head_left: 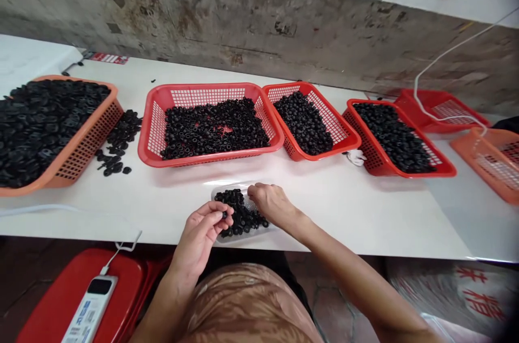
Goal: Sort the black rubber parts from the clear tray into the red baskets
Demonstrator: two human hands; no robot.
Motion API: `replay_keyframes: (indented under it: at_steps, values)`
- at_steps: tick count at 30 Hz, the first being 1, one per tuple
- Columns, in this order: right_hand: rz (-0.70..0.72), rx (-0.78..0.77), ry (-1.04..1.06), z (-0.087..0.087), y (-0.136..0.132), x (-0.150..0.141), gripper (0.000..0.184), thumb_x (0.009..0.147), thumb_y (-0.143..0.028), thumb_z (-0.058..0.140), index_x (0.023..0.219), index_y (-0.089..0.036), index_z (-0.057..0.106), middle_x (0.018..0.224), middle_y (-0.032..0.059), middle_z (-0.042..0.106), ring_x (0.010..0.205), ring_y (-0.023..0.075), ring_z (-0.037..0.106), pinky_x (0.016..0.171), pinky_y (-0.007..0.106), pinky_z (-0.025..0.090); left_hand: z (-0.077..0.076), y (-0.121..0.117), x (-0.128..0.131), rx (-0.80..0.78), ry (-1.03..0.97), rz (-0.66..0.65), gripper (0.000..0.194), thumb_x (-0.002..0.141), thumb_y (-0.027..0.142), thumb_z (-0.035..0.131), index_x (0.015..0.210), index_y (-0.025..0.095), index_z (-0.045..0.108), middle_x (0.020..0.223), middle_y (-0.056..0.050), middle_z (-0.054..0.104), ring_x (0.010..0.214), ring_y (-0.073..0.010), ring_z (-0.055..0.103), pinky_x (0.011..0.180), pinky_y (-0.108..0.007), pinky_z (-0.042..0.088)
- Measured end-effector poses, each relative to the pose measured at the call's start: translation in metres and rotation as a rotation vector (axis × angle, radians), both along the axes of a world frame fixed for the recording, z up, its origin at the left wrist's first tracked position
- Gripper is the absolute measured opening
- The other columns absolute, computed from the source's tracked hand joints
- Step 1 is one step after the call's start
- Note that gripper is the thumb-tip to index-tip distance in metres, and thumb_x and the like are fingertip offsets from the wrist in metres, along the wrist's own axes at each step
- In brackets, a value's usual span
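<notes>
A small pile of black rubber rings (243, 217) lies on a clear plastic sheet (264, 230) at the table's near edge. My left hand (201, 238) is at the pile's left side, thumb and fingers pinched on a black ring. Resting on the pile's far right side, my right hand (272, 203) has its fingers curled down among the rings; what they hold is hidden.
A red basket (154, 129) of black rings stands just behind the pile, with more red baskets (346, 140) of rings to the right. An orange basket (91, 140) of black parts is at left, loose parts (119, 143) beside it. A red stool with a white device (90, 310) is lower left.
</notes>
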State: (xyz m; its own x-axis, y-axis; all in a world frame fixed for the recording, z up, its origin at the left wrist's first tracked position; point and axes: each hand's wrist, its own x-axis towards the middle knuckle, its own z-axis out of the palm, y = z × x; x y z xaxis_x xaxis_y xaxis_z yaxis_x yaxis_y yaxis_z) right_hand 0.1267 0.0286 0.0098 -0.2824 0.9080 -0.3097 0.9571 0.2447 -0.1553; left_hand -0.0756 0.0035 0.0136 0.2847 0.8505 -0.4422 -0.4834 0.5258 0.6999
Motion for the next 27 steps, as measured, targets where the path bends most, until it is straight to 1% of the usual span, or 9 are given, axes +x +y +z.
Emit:
replay_keyframes:
  at_steps: [5, 9, 13, 17, 19, 21, 23, 25, 27]
  values:
    - [0.042, -0.026, 0.044, 0.002, -0.001, -0.006, 0.021, 0.098, -0.018, 0.048, 0.1, -0.018, 0.069, 0.095, 0.008, 0.071, 0.086, 0.0181, 0.068, 0.07, 0.023, 0.043, 0.001, -0.001, 0.0, 0.001, 0.037, 0.013, 0.012, 0.072, 0.022, 0.078, 0.08, 0.014, 0.075, 0.085, -0.006, 0.073, 0.072, -0.0139, 0.065, 0.067, -0.022, 0.052]
    - [0.062, -0.052, 0.056, -0.001, 0.0, -0.013, 0.015, 0.095, -0.02, 0.055, 0.097, -0.016, 0.069, 0.098, 0.0099, 0.071, 0.087, 0.0213, 0.069, 0.071, 0.025, 0.046, 0.0, -0.001, 0.001, -0.013, 0.046, 0.018, 0.017, 0.072, 0.025, 0.08, 0.083, 0.013, 0.076, 0.086, -0.007, 0.074, 0.073, -0.0147, 0.066, 0.067, -0.023, 0.052]
    - [0.075, -0.053, 0.082, -0.004, 0.001, -0.018, 0.016, 0.095, -0.019, 0.054, 0.095, -0.014, 0.07, 0.096, 0.0115, 0.07, 0.084, 0.0218, 0.069, 0.071, 0.026, 0.047, 0.0, -0.001, 0.001, -0.019, 0.051, 0.022, 0.021, 0.071, 0.027, 0.082, 0.085, 0.013, 0.076, 0.087, -0.008, 0.074, 0.074, -0.0144, 0.066, 0.069, -0.022, 0.053]
    - [0.063, -0.027, 0.145, -0.005, 0.001, -0.015, 0.021, 0.095, -0.018, 0.052, 0.088, -0.013, 0.071, 0.09, 0.0108, 0.07, 0.079, 0.0202, 0.069, 0.069, 0.025, 0.047, 0.0, -0.001, 0.001, -0.026, 0.055, 0.008, 0.024, 0.07, 0.029, 0.084, 0.086, 0.013, 0.077, 0.087, -0.008, 0.075, 0.075, -0.0143, 0.066, 0.071, -0.022, 0.053]
    - [0.055, -0.001, 0.186, -0.002, -0.001, -0.009, 0.02, 0.095, -0.019, 0.053, 0.091, -0.014, 0.072, 0.09, 0.0089, 0.071, 0.079, 0.0183, 0.068, 0.071, 0.024, 0.047, 0.001, -0.002, 0.001, -0.026, 0.051, 0.0, 0.024, 0.071, 0.03, 0.084, 0.086, 0.014, 0.077, 0.088, -0.008, 0.075, 0.076, -0.0144, 0.067, 0.072, -0.022, 0.053]
    - [0.04, 0.034, 0.292, 0.002, -0.005, -0.002, 0.019, 0.097, -0.021, 0.054, 0.102, -0.015, 0.072, 0.09, 0.0061, 0.071, 0.079, 0.0149, 0.067, 0.072, 0.022, 0.047, 0.001, -0.003, 0.001, -0.018, 0.06, -0.008, 0.024, 0.072, 0.031, 0.083, 0.088, 0.015, 0.077, 0.089, -0.008, 0.075, 0.077, -0.0147, 0.067, 0.072, -0.022, 0.053]
    - [0.005, 0.089, 0.528, 0.006, -0.011, 0.005, 0.021, 0.097, -0.024, 0.056, 0.11, -0.017, 0.071, 0.088, 0.0038, 0.07, 0.075, 0.012, 0.065, 0.068, 0.02, 0.047, 0.002, -0.004, 0.003, 0.005, 0.088, -0.024, 0.024, 0.074, 0.033, 0.082, 0.089, 0.015, 0.077, 0.09, -0.008, 0.074, 0.078, -0.0153, 0.066, 0.072, -0.022, 0.053]
    - [-0.027, 0.155, 0.803, 0.01, -0.017, 0.009, 0.021, 0.096, -0.027, 0.058, 0.11, -0.018, 0.072, 0.082, 0.0027, 0.069, 0.069, 0.0111, 0.062, 0.062, 0.02, 0.046, 0.004, -0.006, 0.006, 0.043, 0.137, -0.044, 0.026, 0.075, 0.035, 0.081, 0.09, 0.015, 0.078, 0.091, -0.008, 0.074, 0.078, -0.0157, 0.066, 0.072, -0.023, 0.052]
    - [-0.017, 0.221, 0.957, 0.012, -0.023, 0.009, 0.022, 0.097, -0.029, 0.058, 0.109, -0.019, 0.073, 0.079, 0.0028, 0.068, 0.066, 0.0118, 0.06, 0.06, 0.022, 0.047, 0.006, -0.007, 0.01, 0.085, 0.191, -0.057, 0.027, 0.075, 0.037, 0.081, 0.09, 0.015, 0.078, 0.087, -0.007, 0.074, 0.077, -0.0158, 0.065, 0.071, -0.023, 0.051]
